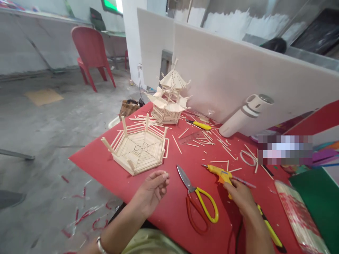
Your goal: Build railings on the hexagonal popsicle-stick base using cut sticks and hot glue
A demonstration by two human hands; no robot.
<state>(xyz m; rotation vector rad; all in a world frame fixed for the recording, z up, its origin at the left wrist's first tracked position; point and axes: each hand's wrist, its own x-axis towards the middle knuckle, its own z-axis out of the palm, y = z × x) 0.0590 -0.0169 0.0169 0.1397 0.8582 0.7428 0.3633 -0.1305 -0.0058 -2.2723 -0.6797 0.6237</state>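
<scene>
My right hand (239, 194) is wrapped round the handle of a yellow hot glue gun (218, 171), whose nozzle points left just above the red table. Thumb and forefinger of my left hand (156, 183) are pinched together; anything between them is too small to make out. Beyond that hand lies an octagonal base of thin wooden sticks (140, 148) with several short posts standing round its rim. Between my hands rests a pair of scissors (194, 194) with one red and one yellow handle, blades slightly apart.
A stick pagoda model (172, 98) stands at the table's far corner. Loose sticks, a yellow utility knife (201, 125) and a white flask (246, 113) lie toward the back. At right are another cutter (270, 227), a bag of sticks (299, 211) and a green sheet (315, 197).
</scene>
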